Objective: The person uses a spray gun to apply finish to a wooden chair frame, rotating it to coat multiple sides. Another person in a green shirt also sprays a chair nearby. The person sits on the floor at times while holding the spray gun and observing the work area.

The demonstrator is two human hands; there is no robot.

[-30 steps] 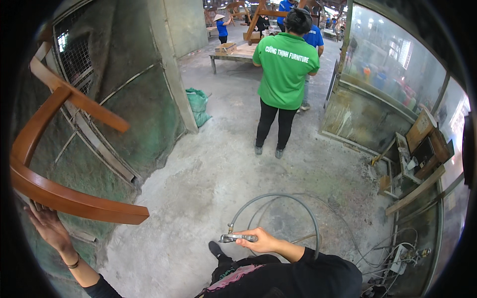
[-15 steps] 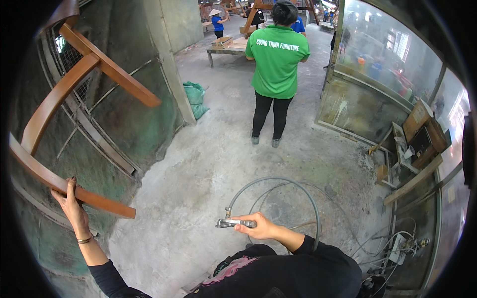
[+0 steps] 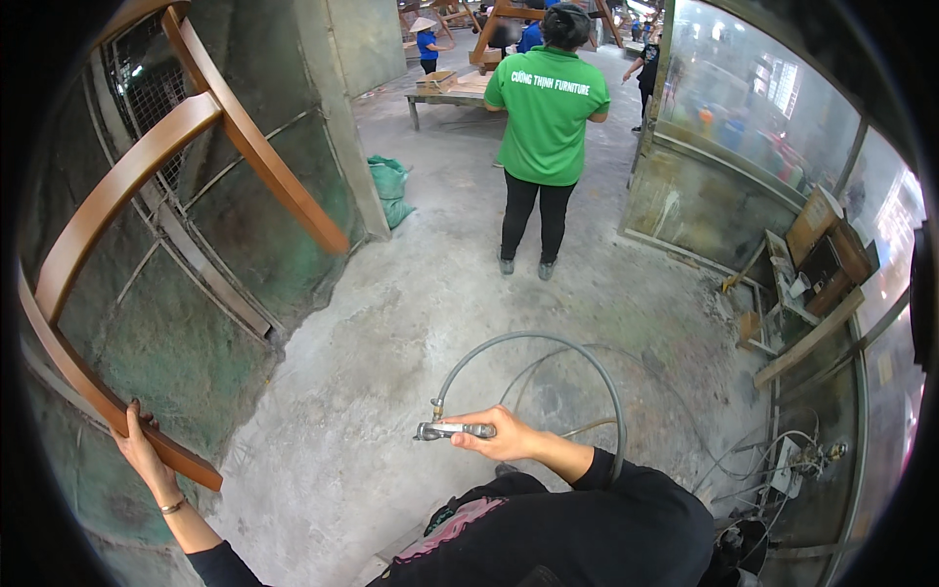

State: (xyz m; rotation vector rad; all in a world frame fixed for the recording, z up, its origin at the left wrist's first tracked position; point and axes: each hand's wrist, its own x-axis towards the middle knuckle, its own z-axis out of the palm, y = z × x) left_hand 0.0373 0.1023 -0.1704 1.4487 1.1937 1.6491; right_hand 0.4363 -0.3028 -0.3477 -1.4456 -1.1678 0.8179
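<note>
A brown, curved wooden furniture frame (image 3: pixel 127 186) hangs or is held up at the left; its upper end runs out of view. My left hand (image 3: pixel 149 452) is closed round its lower curved leg, close to the leg's free end. In the middle, my right hand (image 3: pixel 511 435) grips a metal spray gun (image 3: pixel 452 430) whose head points left, away from the wood. A grey hose (image 3: pixel 528 337) joins the gun at a fitting and arcs up and over to the right, behind my right forearm.
A person in a green shirt (image 3: pixel 543 122) stands ahead with their back to me. Green-stained panels (image 3: pixel 293 186) line the left, and a green sack (image 3: pixel 391 191) lies by the post. At right are a clouded glass partition (image 3: pixel 763 88), a wooden stand (image 3: pixel 773 293) and thin hoses.
The wooden frame has turned: its lower leg end swung down and left with my left hand, while its other leg swung down and right. My right hand and the spray gun shifted slightly left and up.
</note>
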